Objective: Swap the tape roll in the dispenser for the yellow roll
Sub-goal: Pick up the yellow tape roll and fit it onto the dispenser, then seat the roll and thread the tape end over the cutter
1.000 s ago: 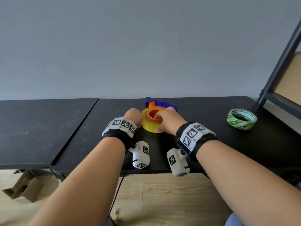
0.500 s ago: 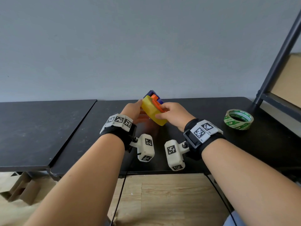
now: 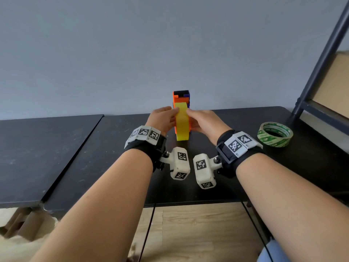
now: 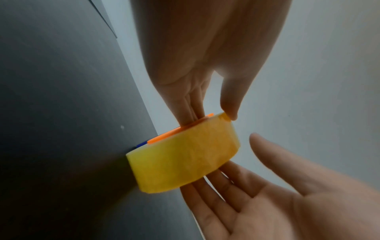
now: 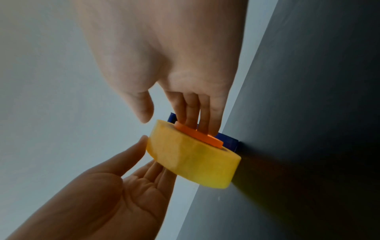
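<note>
The purple and orange dispenser [image 3: 181,97] stands upright on the black table [image 3: 113,148], end-on to me, with the yellow roll [image 3: 182,121] mounted on its orange hub [image 5: 197,134]. My left hand [image 3: 164,119] lies with straight fingers against the dispenser's left side, thumb tip on the roll's rim [image 4: 226,116]. My right hand [image 3: 204,120] has straight fingers against the right side, on the hub and the blue body [image 5: 230,141]; its thumb hovers just off the roll. The roll's lower edge [image 4: 144,178] sits at the tabletop.
A green and white tape roll [image 3: 274,134] lies flat on the table to the right. Behind it rises a dark metal shelf frame [image 3: 321,63]. A second black table [image 3: 37,148] adjoins on the left. The grey wall is close behind the dispenser.
The dispenser with the yellow roll lay flat a second ago; both hands have tipped it up, and it now stands on edge between them.
</note>
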Available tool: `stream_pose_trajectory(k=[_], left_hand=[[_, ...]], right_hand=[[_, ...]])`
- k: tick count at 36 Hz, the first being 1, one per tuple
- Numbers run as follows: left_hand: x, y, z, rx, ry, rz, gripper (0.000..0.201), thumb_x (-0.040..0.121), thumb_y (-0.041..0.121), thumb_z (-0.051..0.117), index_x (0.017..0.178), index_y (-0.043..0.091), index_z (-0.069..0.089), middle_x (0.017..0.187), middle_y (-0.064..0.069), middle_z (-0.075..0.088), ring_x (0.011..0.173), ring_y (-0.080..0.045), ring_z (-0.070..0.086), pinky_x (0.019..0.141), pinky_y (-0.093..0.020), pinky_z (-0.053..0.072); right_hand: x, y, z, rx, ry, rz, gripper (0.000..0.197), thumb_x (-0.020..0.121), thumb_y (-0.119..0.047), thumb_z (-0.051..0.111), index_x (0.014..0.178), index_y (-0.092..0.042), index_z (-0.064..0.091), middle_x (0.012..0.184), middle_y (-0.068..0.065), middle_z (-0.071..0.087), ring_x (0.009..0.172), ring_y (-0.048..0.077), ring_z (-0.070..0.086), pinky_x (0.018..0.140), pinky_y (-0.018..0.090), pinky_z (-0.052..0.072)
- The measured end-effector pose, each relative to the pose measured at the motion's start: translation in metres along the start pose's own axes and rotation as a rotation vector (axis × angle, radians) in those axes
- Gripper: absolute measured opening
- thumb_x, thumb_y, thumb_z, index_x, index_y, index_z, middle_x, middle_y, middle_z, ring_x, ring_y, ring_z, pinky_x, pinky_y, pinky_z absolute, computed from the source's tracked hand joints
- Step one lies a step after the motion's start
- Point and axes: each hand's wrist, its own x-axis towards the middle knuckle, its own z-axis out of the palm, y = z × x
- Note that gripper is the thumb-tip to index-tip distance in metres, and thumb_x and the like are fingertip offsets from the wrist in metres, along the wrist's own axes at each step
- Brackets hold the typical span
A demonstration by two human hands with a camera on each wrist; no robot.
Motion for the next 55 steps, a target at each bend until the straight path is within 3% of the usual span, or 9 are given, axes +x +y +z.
stream_pose_trajectory(k=[5,11,18,23,28,35,42,51,55], left_hand=[[0.01,-0.007,0.0,0.011,-0.061,-0.015,0.043,0.09,0.019,0.066,0.127,-0.001,0.057,0.117,-0.02,0.069,0.109,-0.03,0.067,0.101,-0.042,0.051],[0.024,-0.008,-0.004,-0.004,-0.084,0.039,0.039,0.091,0.017,0.065,0.126,-0.001,0.06,0.104,-0.015,0.072,0.084,-0.021,0.071,0.08,-0.027,0.06],[0.045,-0.009,0.004,0.066,-0.029,0.118,0.042,0.087,0.027,0.069,0.121,0.003,0.064,0.109,-0.016,0.073,0.099,-0.029,0.072,0.091,-0.038,0.057],[0.061,-0.011,0.009,0.065,-0.043,0.135,0.043,0.085,0.017,0.072,0.123,0.002,0.06,0.099,-0.015,0.071,0.083,-0.024,0.067,0.088,-0.037,0.057],[0.072,-0.019,0.009,0.039,-0.062,0.122,0.048,0.083,0.019,0.074,0.126,0.002,0.059,0.093,-0.01,0.07,0.077,-0.018,0.066,0.081,-0.031,0.056],[0.081,-0.022,0.004,0.047,-0.088,0.176,0.047,0.083,0.022,0.074,0.123,0.004,0.06,0.098,-0.015,0.071,0.084,-0.025,0.067,0.083,-0.035,0.057],[0.087,-0.021,0.004,0.065,-0.091,0.223,0.039,0.083,0.022,0.075,0.117,0.011,0.059,0.082,-0.008,0.069,0.067,-0.018,0.065,0.072,-0.031,0.056],[0.087,-0.02,0.003,0.08,-0.089,0.268,0.037,0.084,0.019,0.074,0.116,0.011,0.059,0.075,-0.005,0.069,0.06,-0.015,0.064,0.062,-0.025,0.055],[0.084,-0.021,0.005,0.094,-0.084,0.291,0.039,0.083,0.02,0.075,0.117,0.011,0.06,0.078,-0.007,0.071,0.062,-0.016,0.065,0.063,-0.026,0.056]], right_hand=[[0.007,0.002,-0.004,0.003,-0.001,-0.014,0.045,0.082,-0.048,0.062,0.1,-0.008,0.072,0.105,0.012,0.075,0.103,0.029,0.07,0.099,0.048,0.051],[0.021,0.0,-0.002,0.028,0.035,-0.038,0.044,0.087,-0.036,0.064,0.105,0.004,0.069,0.102,0.018,0.075,0.096,0.032,0.072,0.094,0.047,0.056],[0.043,-0.005,0.0,0.051,0.108,-0.031,0.042,0.085,-0.033,0.063,0.103,0.004,0.069,0.098,0.019,0.075,0.092,0.033,0.073,0.09,0.047,0.058],[0.056,0.0,-0.004,0.074,0.14,-0.044,0.041,0.083,-0.029,0.06,0.099,0.009,0.066,0.103,0.025,0.072,0.097,0.038,0.07,0.093,0.05,0.055],[0.064,0.007,-0.002,0.137,0.101,-0.036,0.03,0.077,-0.035,0.058,0.09,-0.009,0.064,0.091,0.016,0.068,0.087,0.029,0.065,0.097,0.053,0.05],[0.073,0.009,0.001,0.177,0.072,-0.047,0.037,0.069,-0.04,0.057,0.091,-0.01,0.064,0.091,0.014,0.067,0.087,0.03,0.065,0.095,0.051,0.05],[0.079,0.016,-0.002,0.162,0.023,-0.079,0.017,0.079,-0.031,0.055,0.082,-0.016,0.061,0.088,0.011,0.067,0.087,0.027,0.066,0.096,0.051,0.05],[0.084,0.016,0.0,0.186,-0.001,-0.062,0.031,0.067,-0.035,0.052,0.088,-0.011,0.053,0.088,0.015,0.055,0.084,0.028,0.056,0.082,0.043,0.046],[0.084,0.013,0.002,0.203,0.019,-0.034,0.043,0.064,-0.03,0.05,0.093,0.002,0.051,0.089,0.025,0.051,0.083,0.028,0.05,0.09,0.053,0.049]])
